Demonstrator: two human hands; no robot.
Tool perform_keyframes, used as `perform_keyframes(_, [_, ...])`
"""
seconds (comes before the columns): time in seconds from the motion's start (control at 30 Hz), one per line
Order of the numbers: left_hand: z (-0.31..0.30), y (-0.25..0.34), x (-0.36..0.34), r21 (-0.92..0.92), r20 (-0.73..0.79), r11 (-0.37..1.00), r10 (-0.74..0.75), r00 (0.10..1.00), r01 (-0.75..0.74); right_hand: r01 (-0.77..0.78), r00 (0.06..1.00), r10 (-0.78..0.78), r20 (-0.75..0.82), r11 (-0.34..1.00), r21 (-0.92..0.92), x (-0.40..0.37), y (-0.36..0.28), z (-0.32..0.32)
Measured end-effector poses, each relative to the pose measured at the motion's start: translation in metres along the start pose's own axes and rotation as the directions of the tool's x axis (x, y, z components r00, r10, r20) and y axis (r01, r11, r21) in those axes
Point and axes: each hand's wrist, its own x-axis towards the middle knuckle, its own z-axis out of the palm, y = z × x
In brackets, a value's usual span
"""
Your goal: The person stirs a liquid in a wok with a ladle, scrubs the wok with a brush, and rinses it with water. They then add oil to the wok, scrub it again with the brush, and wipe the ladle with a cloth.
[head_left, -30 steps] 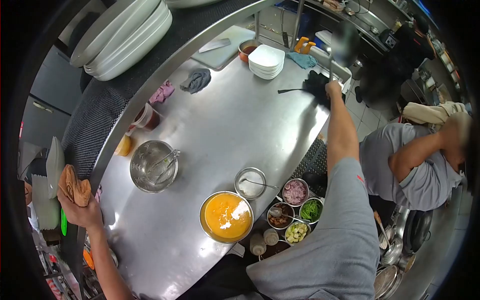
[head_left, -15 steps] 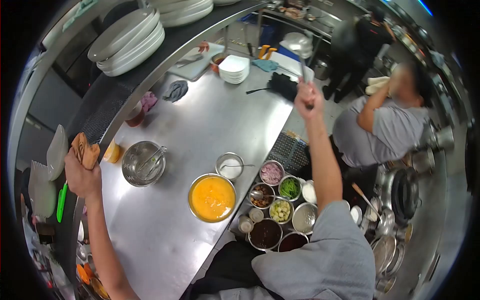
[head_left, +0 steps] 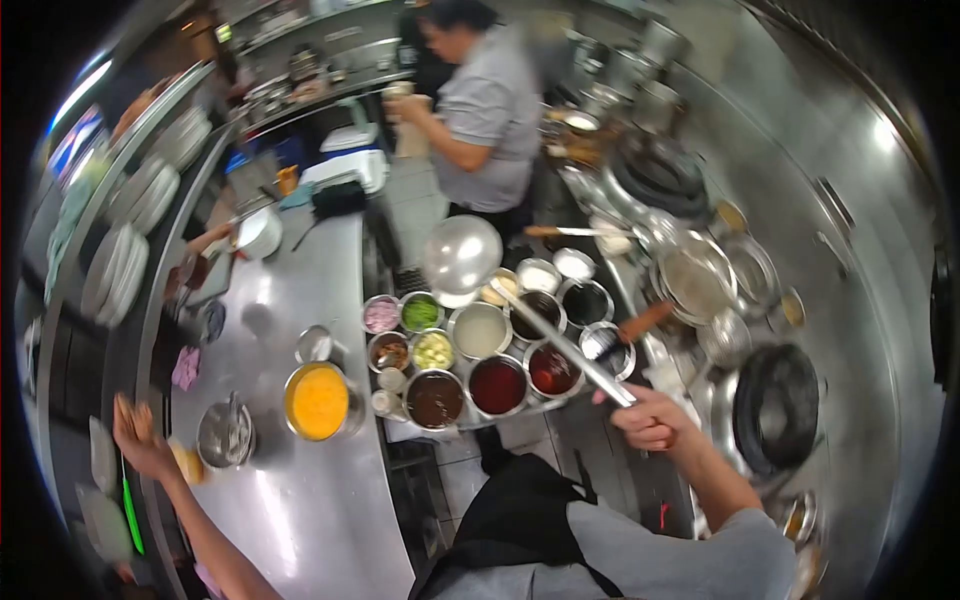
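Observation:
My right hand (head_left: pixel 652 420) is closed round the handle of a large metal ladle (head_left: pixel 462 255). Its round bowl hangs above the back of the sauce and ingredient pots, and the handle slants down to my fist. Far to the left, by the plate shelf, my left hand (head_left: pixel 145 447) is closed on a small orange-brown piece (head_left: pixel 135 412) whose kind I cannot make out. Near that hand stand a metal strainer bowl (head_left: pixel 226 436) with a utensil in it and a yellow container (head_left: pixel 187 462). A bowl of beaten egg (head_left: pixel 318 402) sits on the steel counter (head_left: pixel 270 350).
Pots of dark sauce (head_left: pixel 435 398), red sauce (head_left: pixel 497 386) and chopped greens (head_left: pixel 421 312) stand between counter and stove. Wok burners (head_left: pixel 776 408) line the right. A co-worker (head_left: pixel 485 110) stands at the back. Stacked plates (head_left: pixel 115 272) fill the left shelf.
The view has turned right, towards the stove. My right hand has brought the ladle from above the counter's far end to over the pots. My left hand stays out at the left.

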Motion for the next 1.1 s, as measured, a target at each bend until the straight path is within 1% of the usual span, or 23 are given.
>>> perform_keyframes(0.03, [0.005, 0.038, -0.014, -0.199, -0.064, 0.979, 0.035, 0.997, -0.047, 0.071, 0.988, -0.085, -0.13, 0.991, -0.11, -0.042, 0.0, -0.001])
perform_keyframes(0.07, [0.01, 0.071, -0.037, -0.197, -0.077, 0.98, 0.025, 0.997, -0.04, 0.142, 0.96, -0.178, -0.218, 0.975, -0.17, -0.077, 0.002, -0.007])
perform_keyframes(0.1, [0.025, 0.073, -0.066, -0.233, -0.133, 0.96, 0.13, 0.983, -0.159, 0.212, 0.907, -0.303, -0.291, 0.929, -0.303, -0.107, -0.002, -0.011])
perform_keyframes(0.17, [0.047, 0.132, -0.141, -0.189, -0.036, 0.955, 0.226, 0.973, -0.229, 0.347, 0.738, -0.521, -0.429, 0.838, -0.42, -0.153, -0.007, -0.047])
perform_keyframes(0.2, [0.069, 0.164, -0.183, -0.503, 0.055, 0.857, 0.161, 0.985, -0.112, 0.54, 0.676, -0.628, -0.387, 0.779, -0.32, -0.165, -0.016, -0.048])
perform_keyframes(0.23, [0.067, 0.226, -0.212, -0.622, 0.245, 0.78, 0.115, 0.963, 0.065, 0.679, 0.592, -0.715, -0.372, 0.691, -0.249, -0.172, -0.024, -0.059])
perform_keyframes(0.27, [0.064, 0.288, -0.241, -0.679, 0.433, 0.679, 0.063, 0.899, 0.28, 0.693, 0.552, -0.701, -0.452, 0.687, -0.22, -0.184, -0.034, -0.076])
perform_keyframes(0.3, [0.06, 0.35, -0.27, -0.658, 0.596, 0.578, 0.01, 0.803, 0.482, 0.664, 0.487, -0.704, -0.518, 0.683, -0.304, -0.194, -0.043, -0.09])
perform_keyframes(0.33, [0.051, 0.389, -0.279, -0.593, 0.716, 0.667, 0.18, 0.674, 0.452, 0.678, 0.375, -0.715, -0.59, 0.646, -0.351, -0.203, -0.055, -0.106])
perform_keyframes(0.4, [0.056, 0.444, -0.326, -0.602, 0.764, 0.598, 0.241, 0.598, 0.529, 0.695, 0.203, -0.724, -0.659, 0.581, -0.424, -0.228, -0.08, -0.165])
perform_keyframes(0.47, [0.032, 0.52, -0.304, -0.383, 0.923, 0.342, 0.167, 0.346, 0.858, 0.611, 0.05, -0.696, -0.716, 0.589, -0.53, -0.258, -0.104, -0.227])
perform_keyframes(0.53, [0.036, 0.555, -0.298, -0.407, 0.913, 0.347, 0.187, 0.363, 0.845, 0.454, -0.097, -0.652, -0.752, 0.643, -0.617, -0.292, -0.136, -0.296])
perform_keyframes(0.63, [0.026, 0.616, -0.26, -0.212, 0.973, 0.111, 0.12, 0.198, 0.971, 0.297, -0.239, -0.57, -0.786, 0.728, -0.618, -0.335, -0.189, -0.417])
perform_keyframes(0.73, [0.016, 0.663, -0.244, -0.14, 0.99, 0.057, 0.009, 0.139, 0.989, 0.307, -0.305, -0.507, -0.806, 0.749, -0.587, -0.356, -0.23, -0.511])
perform_keyframes(0.8, [0.015, 0.682, -0.246, -0.18, 0.983, 0.059, -0.014, 0.182, 0.982, 0.439, -0.253, -0.454, -0.854, 0.733, -0.52, -0.357, -0.246, -0.552])
perform_keyframes(0.87, [0.009, 0.695, -0.243, -0.164, 0.986, 0.108, -0.008, 0.166, 0.981, 0.588, -0.133, -0.422, -0.897, 0.695, -0.414, -0.356, -0.261, -0.586])
perform_keyframes(0.9, [0.003, 0.71, -0.237, -0.153, 0.986, 0.066, -0.052, 0.157, 0.986, 0.785, -0.06, -0.377, -0.924, 0.554, -0.277, -0.356, -0.269, -0.58])
perform_keyframes(0.93, [-0.001, 0.721, -0.229, -0.142, 0.99, 0.025, -0.019, 0.142, 0.99, 0.894, 0.144, -0.468, -0.872, 0.44, -0.088, -0.367, -0.272, -0.605])
perform_keyframes(0.97, [0.006, 0.727, -0.229, -0.177, 0.984, 0.07, 0.035, 0.174, 0.982, 0.93, 0.322, -0.571, -0.756, 0.34, 0.139, -0.386, -0.277, -0.64])
perform_keyframes(1.0, [0.012, 0.735, -0.227, -0.218, 0.974, 0.115, 0.079, 0.21, 0.969, 0.934, 0.328, -0.614, -0.718, 0.324, 0.149, -0.391, -0.278, -0.642])
perform_keyframes(1.03, [0.018, 0.747, -0.225, -0.203, 0.977, 0.142, 0.1, 0.19, 0.969, 0.813, 0.084, -0.748, -0.658, 0.433, -0.388, -0.387, -0.262, -0.641])
perform_keyframes(1.07, [0.023, 0.763, -0.219, -0.197, 0.977, 0.169, 0.11, 0.18, 0.966, 0.754, 0.051, -0.671, -0.74, 0.511, -0.412, -0.396, -0.26, -0.67])
perform_keyframes(1.1, [0.028, 0.768, -0.217, -0.09, 0.988, 0.114, 0.134, 0.074, 0.989, 0.47, 0.021, -0.643, -0.766, 0.682, -0.56, -0.4, -0.257, -0.668])
